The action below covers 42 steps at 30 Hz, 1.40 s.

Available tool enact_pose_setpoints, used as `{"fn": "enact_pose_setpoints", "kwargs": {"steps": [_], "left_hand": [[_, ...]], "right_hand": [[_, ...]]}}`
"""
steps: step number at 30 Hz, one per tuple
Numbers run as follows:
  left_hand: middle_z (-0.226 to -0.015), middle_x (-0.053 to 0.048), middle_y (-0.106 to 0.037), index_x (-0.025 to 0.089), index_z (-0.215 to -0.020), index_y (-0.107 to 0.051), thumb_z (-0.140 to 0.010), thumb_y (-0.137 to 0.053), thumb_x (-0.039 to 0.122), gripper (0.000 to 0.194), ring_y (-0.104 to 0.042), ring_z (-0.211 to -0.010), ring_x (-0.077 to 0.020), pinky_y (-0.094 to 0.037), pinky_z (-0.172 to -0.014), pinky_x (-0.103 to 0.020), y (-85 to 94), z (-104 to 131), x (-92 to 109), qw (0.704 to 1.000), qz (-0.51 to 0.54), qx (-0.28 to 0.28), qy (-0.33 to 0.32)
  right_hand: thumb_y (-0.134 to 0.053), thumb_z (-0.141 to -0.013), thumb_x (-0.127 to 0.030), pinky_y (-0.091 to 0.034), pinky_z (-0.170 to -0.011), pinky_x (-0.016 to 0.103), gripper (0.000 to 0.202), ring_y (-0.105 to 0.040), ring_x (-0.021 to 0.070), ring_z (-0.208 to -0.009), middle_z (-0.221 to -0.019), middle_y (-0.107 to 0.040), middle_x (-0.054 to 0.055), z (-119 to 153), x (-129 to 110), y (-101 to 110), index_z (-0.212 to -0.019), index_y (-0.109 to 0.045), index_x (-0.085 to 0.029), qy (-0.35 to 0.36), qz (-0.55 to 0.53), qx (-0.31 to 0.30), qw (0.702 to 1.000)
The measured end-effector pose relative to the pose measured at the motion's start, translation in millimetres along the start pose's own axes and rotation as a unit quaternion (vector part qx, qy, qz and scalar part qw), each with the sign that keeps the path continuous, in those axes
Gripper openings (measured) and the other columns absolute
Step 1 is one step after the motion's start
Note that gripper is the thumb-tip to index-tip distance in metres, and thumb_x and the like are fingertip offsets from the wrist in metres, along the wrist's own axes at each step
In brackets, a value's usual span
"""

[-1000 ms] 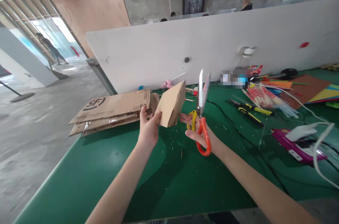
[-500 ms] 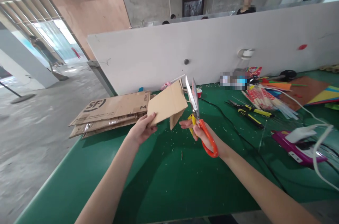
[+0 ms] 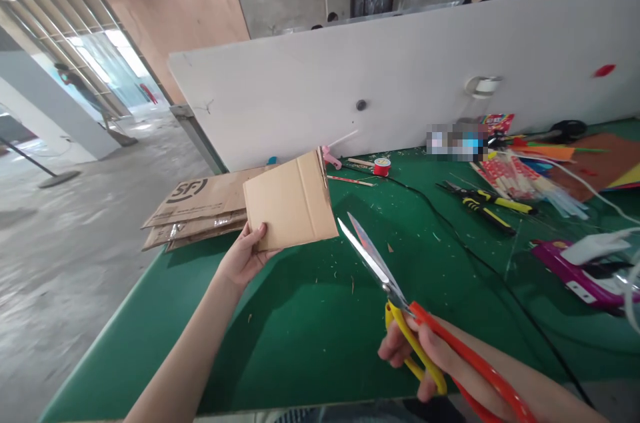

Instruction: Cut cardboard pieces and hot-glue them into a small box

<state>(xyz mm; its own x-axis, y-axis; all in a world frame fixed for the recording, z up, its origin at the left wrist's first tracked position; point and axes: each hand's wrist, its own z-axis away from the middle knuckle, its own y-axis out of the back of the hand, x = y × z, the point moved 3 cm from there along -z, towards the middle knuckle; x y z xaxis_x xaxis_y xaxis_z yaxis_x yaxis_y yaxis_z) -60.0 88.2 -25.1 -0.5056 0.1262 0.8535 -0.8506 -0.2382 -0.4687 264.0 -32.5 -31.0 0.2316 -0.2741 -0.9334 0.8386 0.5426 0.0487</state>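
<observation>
My left hand (image 3: 246, 251) grips the lower left corner of a folded piece of brown cardboard (image 3: 290, 203), thumb on top and fingers underneath. The cardboard is held above the table, with a crease running down its face. In my right hand (image 3: 420, 349) is a pair of scissors (image 3: 393, 276) with one yellow and one red-orange handle. Their blades are slightly parted and point up and left, tips close to the cardboard's lower right corner but apart from it.
Flattened cardboard boxes (image 3: 200, 209) lie stacked at the table's left edge. Behind are a red spool (image 3: 382, 167) and a pink tool (image 3: 331, 157). Pliers (image 3: 493, 206), a purple power strip (image 3: 575, 276) and a black cable (image 3: 460, 243) lie right on the green table (image 3: 300, 349). A white partition (image 3: 290, 96) stands behind.
My right hand has drawn the scissors down and toward me, away from the cardboard. My left hand has shifted slightly left, and the cardboard's face now turns more toward me.
</observation>
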Motion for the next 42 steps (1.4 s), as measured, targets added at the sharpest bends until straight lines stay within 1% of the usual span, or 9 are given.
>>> {"fn": "enact_pose_setpoints", "kwargs": {"steps": [5,10,15,18,21,25,30,37,42], "left_hand": [[-0.096,0.0,-0.069,0.024,-0.102,-0.06,-0.073,-0.072,0.011,0.034,-0.069,-0.069,-0.0138,-0.063,-0.055,-0.027,17.7,9.0,6.7,0.999,-0.025,0.009,-0.041],[-0.101,-0.001,-0.069,0.026,-0.106,-0.061,-0.07,-0.076,0.017,0.04,-0.069,-0.076,-0.0168,-0.064,-0.065,-0.034,29.8,26.3,29.0,0.991,-0.078,0.036,-0.106],[-0.104,-0.004,-0.069,0.024,-0.11,-0.061,-0.07,-0.076,0.018,0.043,-0.069,-0.09,-0.0231,-0.062,-0.074,-0.038,-4.5,18.6,61.5,0.975,-0.119,-0.026,-0.188],[-0.11,-0.005,-0.068,0.023,-0.11,-0.06,-0.071,-0.073,0.014,0.042,-0.067,-0.1,-0.0251,-0.061,-0.079,-0.038,-30.0,-7.1,80.9,0.965,-0.112,-0.063,-0.229],[-0.111,-0.005,-0.068,0.023,-0.109,-0.06,-0.07,-0.073,0.014,0.042,-0.066,-0.102,-0.0249,-0.06,-0.081,-0.038,-38.0,-39.5,90.2,0.964,-0.103,-0.075,-0.234],[-0.11,-0.005,-0.069,0.024,-0.11,-0.06,-0.068,-0.076,0.015,0.046,-0.068,-0.097,-0.0229,-0.06,-0.079,-0.038,-20.4,-71.3,82.7,0.97,-0.103,-0.04,-0.218],[-0.111,-0.005,-0.069,0.023,-0.106,-0.061,-0.068,-0.075,0.016,0.041,-0.069,-0.094,-0.0221,-0.06,-0.078,-0.038,2.4,-78.3,68.2,0.971,-0.099,-0.001,-0.215],[-0.111,-0.002,-0.068,0.026,-0.107,-0.06,-0.069,-0.076,0.016,0.042,-0.069,-0.092,-0.0209,-0.061,-0.078,-0.039,-2.1,-71.2,64.9,0.976,-0.087,-0.015,-0.201],[-0.107,0.0,-0.068,0.027,-0.105,-0.061,-0.068,-0.076,0.015,0.042,-0.068,-0.088,-0.0193,-0.062,-0.075,-0.041,3.7,-70.7,63.4,0.982,-0.07,-0.008,-0.176]], "right_hand": [[-0.036,-0.081,-0.079,-0.059,-0.067,0.035,0.067,-0.059,0.0285,-0.107,-0.111,-0.062,0.014,-10.5,4.2,-0.8,-0.1,-0.067,-0.022,-0.023,-0.017,-0.006,1.0],[-0.041,-0.08,-0.078,-0.058,-0.063,0.03,0.065,-0.06,0.0269,-0.104,-0.11,-0.063,0.014,-29.5,-4.0,-1.8,-0.099,-0.066,-0.021,-0.02,-0.002,-0.034,0.999],[-0.043,-0.073,-0.083,-0.057,-0.059,0.03,0.07,-0.06,0.0272,-0.102,-0.107,-0.063,0.015,-61.4,-24.0,5.3,-0.087,-0.065,-0.018,-0.013,-0.027,-0.025,0.999],[-0.042,-0.073,-0.083,-0.058,-0.064,0.032,0.07,-0.061,0.0272,-0.103,-0.109,-0.064,0.015,-85.5,-39.2,17.4,-0.086,-0.065,-0.019,0.031,-0.023,-0.008,0.999],[-0.042,-0.074,-0.082,-0.058,-0.061,0.031,0.069,-0.062,0.026,-0.099,-0.11,-0.063,0.016,-109.6,-53.5,30.5,-0.086,-0.064,-0.018,0.05,0.001,0.01,0.999],[-0.044,-0.074,-0.081,-0.054,-0.053,0.026,0.066,-0.063,0.0207,-0.085,-0.104,-0.065,0.015,-135.5,-66.1,41.5,-0.083,-0.058,-0.017,0.002,0.002,0.002,1.0],[-0.05,-0.072,-0.08,-0.052,-0.049,0.024,0.064,-0.063,0.0171,-0.075,-0.102,-0.066,0.015,-155.9,-67.6,48.5,-0.08,-0.058,-0.017,-0.052,-0.025,-0.035,0.998],[-0.062,-0.071,-0.072,-0.055,-0.054,0.025,0.057,-0.068,0.0182,-0.074,-0.103,-0.067,0.014,-172.0,-58.9,58.3,-0.084,-0.059,-0.016,-0.097,-0.041,-0.083,0.991],[-0.051,-0.073,-0.079,-0.051,-0.049,0.023,0.065,-0.068,0.0181,-0.074,-0.104,-0.067,0.015,-161.7,-59.5,58.2,-0.085,-0.059,-0.016,-0.081,-0.024,-0.063,0.994]]}}
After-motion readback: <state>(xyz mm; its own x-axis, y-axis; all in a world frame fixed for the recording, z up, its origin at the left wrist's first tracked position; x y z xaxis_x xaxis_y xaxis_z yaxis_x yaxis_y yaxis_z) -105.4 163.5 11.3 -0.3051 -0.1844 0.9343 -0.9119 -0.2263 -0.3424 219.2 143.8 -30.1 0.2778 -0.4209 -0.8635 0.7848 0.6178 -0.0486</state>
